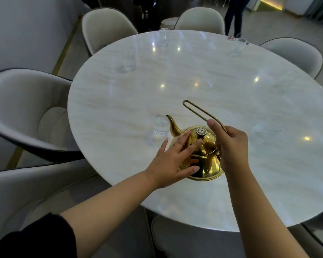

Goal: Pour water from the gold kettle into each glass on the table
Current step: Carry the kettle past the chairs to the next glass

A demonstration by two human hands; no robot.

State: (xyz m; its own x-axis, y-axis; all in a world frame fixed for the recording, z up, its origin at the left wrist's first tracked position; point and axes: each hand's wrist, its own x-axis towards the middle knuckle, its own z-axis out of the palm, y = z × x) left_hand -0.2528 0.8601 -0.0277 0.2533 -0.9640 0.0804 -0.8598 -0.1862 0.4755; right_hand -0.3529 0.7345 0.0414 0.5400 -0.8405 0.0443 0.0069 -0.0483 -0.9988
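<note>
My left hand [172, 161] lies spread, fingers flat against the side of the shiny gold metal kettle [203, 157]; my right hand [231, 144] is closed around its thin looped wire handle [196, 111]. The kettle sits near the round white marble table's [194, 75] near edge, spout just beside a small clear glass [160, 127] holding water. Another clear glass [128, 59] near the left edge also holds water

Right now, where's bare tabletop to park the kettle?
Widest bare patch: the middle of the marble table, ringed by the far glasses, the left glass and the gold kettle. Crowded: the near-left edge, where the spout almost meets the nearest glass, with the left hand and right hand on the kettle.
</note>
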